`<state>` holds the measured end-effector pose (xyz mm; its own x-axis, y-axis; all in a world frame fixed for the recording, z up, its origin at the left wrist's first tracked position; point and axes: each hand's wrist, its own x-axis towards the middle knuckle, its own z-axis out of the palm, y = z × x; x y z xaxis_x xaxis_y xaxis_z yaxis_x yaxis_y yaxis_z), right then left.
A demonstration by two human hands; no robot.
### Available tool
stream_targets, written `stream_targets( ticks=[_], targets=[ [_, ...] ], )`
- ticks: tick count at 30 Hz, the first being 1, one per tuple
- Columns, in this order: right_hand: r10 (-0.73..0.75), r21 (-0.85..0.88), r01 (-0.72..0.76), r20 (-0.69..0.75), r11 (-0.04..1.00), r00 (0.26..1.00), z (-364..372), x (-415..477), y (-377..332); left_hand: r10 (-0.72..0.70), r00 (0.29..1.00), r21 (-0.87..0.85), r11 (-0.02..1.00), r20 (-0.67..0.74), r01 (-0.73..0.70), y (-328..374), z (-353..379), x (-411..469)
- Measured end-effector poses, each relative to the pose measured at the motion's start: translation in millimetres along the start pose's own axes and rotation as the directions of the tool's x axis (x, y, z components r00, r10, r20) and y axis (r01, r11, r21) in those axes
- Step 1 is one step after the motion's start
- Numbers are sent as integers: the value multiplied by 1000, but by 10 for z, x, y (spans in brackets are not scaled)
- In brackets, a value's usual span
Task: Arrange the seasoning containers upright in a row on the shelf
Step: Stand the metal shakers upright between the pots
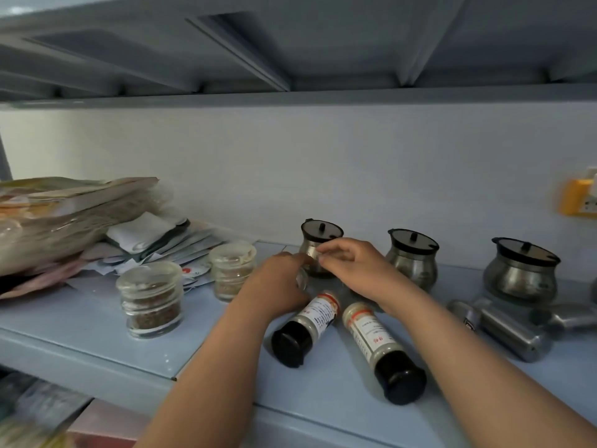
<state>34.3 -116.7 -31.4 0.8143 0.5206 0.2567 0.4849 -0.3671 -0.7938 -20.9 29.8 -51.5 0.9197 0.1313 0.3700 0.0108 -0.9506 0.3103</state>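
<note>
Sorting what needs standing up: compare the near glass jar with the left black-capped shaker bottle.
The glass jar stands upright; the shaker bottle lies on its side. The jar is squat with a clear lid; the bottle is slim with a black cap and a printed label. The jar's contents look brown, the bottle's pale. Both rest on the shelf.

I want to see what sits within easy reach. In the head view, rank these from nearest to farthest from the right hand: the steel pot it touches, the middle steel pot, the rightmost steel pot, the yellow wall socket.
From the right hand:
1. Left steel pot, at its fingertips.
2. Middle steel pot, just right of the hand.
3. Rightmost steel pot, farther right.
4. Yellow wall socket, on the wall at far right.
</note>
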Motion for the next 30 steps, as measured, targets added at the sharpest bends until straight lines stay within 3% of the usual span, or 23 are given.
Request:
stream_targets(
  ticks=[4,11,17,24,27,30],
  targets=[
    [-10,14,10,3,1000,1000,-13,-15,9,-47,997,-30,999,-60,45,-20,-1,0],
    [-72,45,73,-27,996,997,-1,3,8,-57,989,-306,952,-140,11,40,-6,13],
    [-165,-30,165,-11,986,986,-17,-13,9,-170,970,-700,714,-175,-1,163,-118,-29],
    [-385,-222,380,24,898,923,10,-19,-16,-181,972,-789,614,-149,-7,197,-169,-67],
    [-400,-258,386,-4,886,916,-7,-12,-1,-193,973,-839,544,-125,0,221,-188,-82],
    [-393,-276,368,-38,888,919,-1,-13,26,-263,960,-912,410,-91,26,225,-210,-77]
  ],
)
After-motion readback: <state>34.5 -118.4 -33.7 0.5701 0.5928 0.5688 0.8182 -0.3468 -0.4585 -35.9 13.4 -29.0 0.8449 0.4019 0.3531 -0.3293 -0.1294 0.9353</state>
